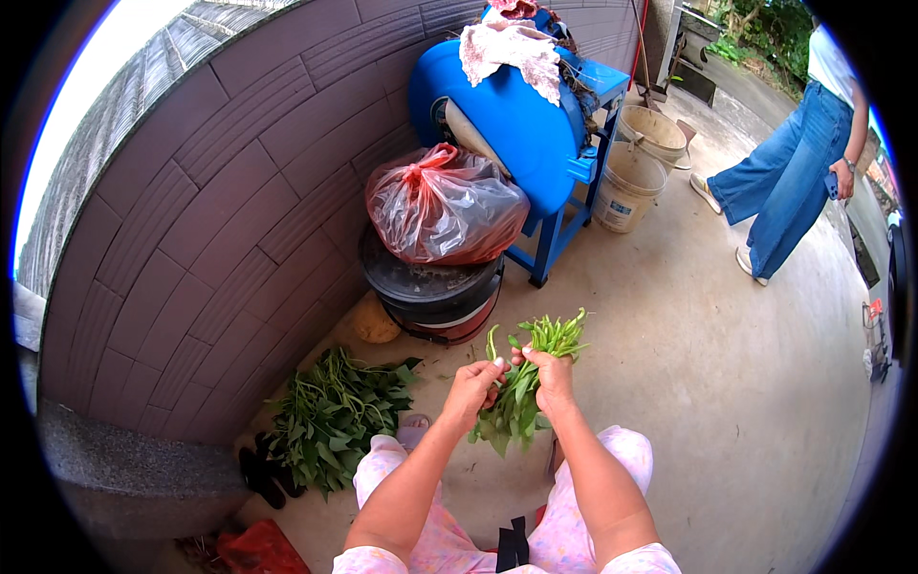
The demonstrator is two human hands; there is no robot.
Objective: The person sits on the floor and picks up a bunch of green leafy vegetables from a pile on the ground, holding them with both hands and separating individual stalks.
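Observation:
A bunch of leafy greens (pixel 522 394), with pale green stems at the top and leaves hanging down, is in front of me above my knees. My right hand (pixel 551 379) is wrapped round it, its thumb near the stems. Close beside it, my left hand (pixel 475 390) is closed in a pinch at a single green stem (pixel 491 342) that sticks up above the thumb. What lies under the left fingers is partly hidden. On the floor to the left lies a large heap of leafy greens (pixel 337 413).
A tied plastic bag (pixel 445 206) rests on a lidded black bucket (pixel 430 292) ahead. Behind it stand a blue machine on a frame (pixel 516 134) and pale buckets (pixel 629 187). A person in wide jeans (pixel 798 177) is at the right. Left are dark shoes (pixel 260 475) and a red bag (pixel 260 550).

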